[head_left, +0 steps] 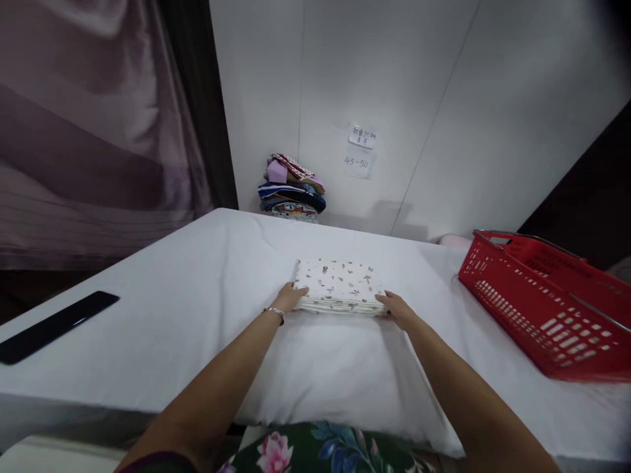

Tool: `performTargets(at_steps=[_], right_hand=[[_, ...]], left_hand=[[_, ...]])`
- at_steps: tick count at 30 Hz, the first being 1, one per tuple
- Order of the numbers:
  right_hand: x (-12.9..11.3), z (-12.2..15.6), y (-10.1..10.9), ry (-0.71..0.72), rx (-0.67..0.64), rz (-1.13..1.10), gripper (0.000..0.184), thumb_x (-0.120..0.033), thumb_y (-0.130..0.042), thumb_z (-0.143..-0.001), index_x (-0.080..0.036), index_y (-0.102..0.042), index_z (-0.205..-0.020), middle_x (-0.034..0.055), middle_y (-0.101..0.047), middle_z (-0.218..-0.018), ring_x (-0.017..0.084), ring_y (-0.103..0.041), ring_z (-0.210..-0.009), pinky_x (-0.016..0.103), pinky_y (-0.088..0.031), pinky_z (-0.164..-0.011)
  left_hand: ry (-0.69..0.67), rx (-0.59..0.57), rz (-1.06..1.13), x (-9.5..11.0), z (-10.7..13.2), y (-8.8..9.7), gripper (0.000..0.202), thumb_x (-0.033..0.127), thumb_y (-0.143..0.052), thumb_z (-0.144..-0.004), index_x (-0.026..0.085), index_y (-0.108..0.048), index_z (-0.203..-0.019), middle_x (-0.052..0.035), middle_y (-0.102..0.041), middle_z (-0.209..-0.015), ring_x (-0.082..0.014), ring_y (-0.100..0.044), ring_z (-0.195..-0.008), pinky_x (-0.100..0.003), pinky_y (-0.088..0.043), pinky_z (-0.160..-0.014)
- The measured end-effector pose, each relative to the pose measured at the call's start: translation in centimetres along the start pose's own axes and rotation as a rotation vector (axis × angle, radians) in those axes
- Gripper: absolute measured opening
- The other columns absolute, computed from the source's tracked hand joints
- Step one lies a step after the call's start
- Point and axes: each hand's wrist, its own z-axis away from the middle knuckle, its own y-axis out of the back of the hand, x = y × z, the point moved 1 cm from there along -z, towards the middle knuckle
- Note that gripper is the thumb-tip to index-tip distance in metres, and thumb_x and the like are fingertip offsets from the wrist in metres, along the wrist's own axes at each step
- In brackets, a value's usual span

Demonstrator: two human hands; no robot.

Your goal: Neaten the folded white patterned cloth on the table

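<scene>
A folded white cloth (338, 279) with small dark leaf-like prints lies flat in front of me, its stacked layers showing along the near edge. My left hand (290, 297) grips its left near corner, thumb on top and fingers tucked beneath. At the right near corner my right hand (397, 309) pinches the same cloth, thumb above, the other fingers partly hidden. Under and nearer than the cloth is the white sheet (340, 374) covering the table, which bulges toward my body.
A red plastic basket (542, 309) with metal handles stands at the right. Folded clothes (293, 187) are piled against the back wall beside paper notes (359, 154). A flat black object (54, 328) lies at the left, near a purplish curtain (93, 131).
</scene>
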Motion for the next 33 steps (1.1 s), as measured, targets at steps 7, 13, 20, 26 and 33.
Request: performTargets(at_steps=[7, 13, 20, 26, 33], right_hand=[[2.6, 3.5, 0.5, -0.015, -0.02, -0.054, 0.066, -0.036, -0.065, -0.072, -0.016, -0.041, -0.131, 0.0114, -0.067, -0.102, 0.018, -0.064, -0.068, 0.028, -0.052, -0.054], [2.4, 4.5, 0.0, 0.004, 0.049, -0.036, 0.067, -0.033, -0.064, -0.072, -0.015, -0.04, -0.133, 0.0131, -0.061, -0.116, 0.022, -0.064, -0.083, 0.03, -0.053, -0.059], [2.6, 4.3, 0.1, 0.047, 0.027, 0.009, 0.064, -0.036, -0.062, -0.073, -0.016, -0.042, -0.131, 0.0121, -0.063, -0.113, 0.021, -0.065, -0.082, 0.03, -0.054, -0.059], [2.8, 4.2, 0.1, 0.015, 0.015, -0.042, 0.058, -0.035, -0.063, -0.072, -0.017, -0.049, -0.125, 0.0093, -0.067, -0.105, 0.018, -0.064, -0.075, 0.027, -0.052, -0.055], [3.5, 3.9, 0.2, 0.053, 0.031, -0.066, 0.058, -0.036, -0.064, -0.071, -0.019, -0.051, -0.125, 0.0092, -0.066, -0.108, 0.022, -0.065, -0.08, 0.029, -0.053, -0.055]], left_hand=[[-0.015, -0.054, 0.014, -2.2, 1.9, 0.7, 0.074, 0.04, -0.067, -0.069, 0.017, -0.037, -0.133, -0.014, -0.05, -0.131, -0.0217, -0.061, -0.096, -0.021, -0.048, -0.054], [-0.091, -0.024, -0.043, -2.6, 2.8, 0.7, 0.08, 0.044, -0.067, -0.068, 0.018, -0.033, -0.136, -0.0139, -0.051, -0.129, -0.0236, -0.058, -0.1, -0.023, -0.048, -0.059], [-0.046, -0.017, -0.035, -2.4, 2.8, 1.0, 0.08, 0.045, -0.07, -0.065, 0.017, -0.038, -0.133, -0.015, -0.049, -0.132, -0.0244, -0.058, -0.101, -0.024, -0.049, -0.058], [-0.033, -0.015, -0.041, -2.3, 2.9, 0.8, 0.082, 0.045, -0.071, -0.063, 0.016, -0.039, -0.133, -0.0144, -0.051, -0.13, -0.0233, -0.06, -0.097, -0.024, -0.049, -0.057], [-0.102, 0.021, -0.087, -3.3, 2.4, 0.4, 0.073, 0.048, -0.065, -0.069, 0.02, -0.04, -0.131, -0.0116, -0.053, -0.128, -0.0216, -0.059, -0.101, -0.025, -0.048, -0.072]])
